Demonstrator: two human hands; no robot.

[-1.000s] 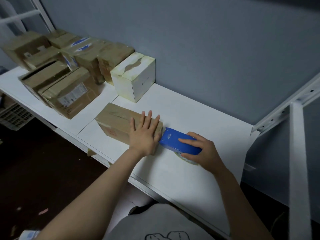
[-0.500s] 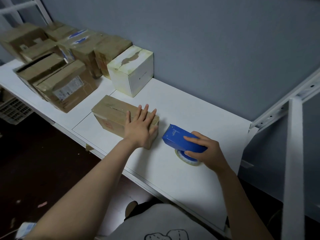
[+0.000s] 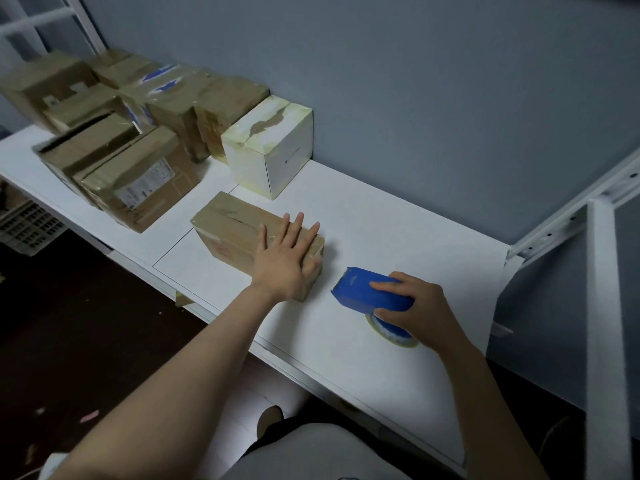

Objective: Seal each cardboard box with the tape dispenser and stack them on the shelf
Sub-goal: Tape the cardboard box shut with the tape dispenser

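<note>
A long brown cardboard box (image 3: 232,230) lies on the white shelf board (image 3: 398,244), with clear tape shining along its top. My left hand (image 3: 285,261) presses flat on the box's right end, fingers straight. My right hand (image 3: 417,308) grips the blue tape dispenser (image 3: 363,292), which sits on the board a short way right of the box and apart from it. Its toothed edge points at the box, and its tape roll (image 3: 393,336) shows under my hand.
A white box (image 3: 273,150) stands against the grey wall behind the brown box. Several taped cardboard boxes (image 3: 138,178) crowd the left of the board. A white metal rack post (image 3: 606,323) rises at the right. The dark floor lies below the front edge.
My right hand has drawn the dispenser away from the box's right end, to the right and toward me. My left hand stays pressed on the box.
</note>
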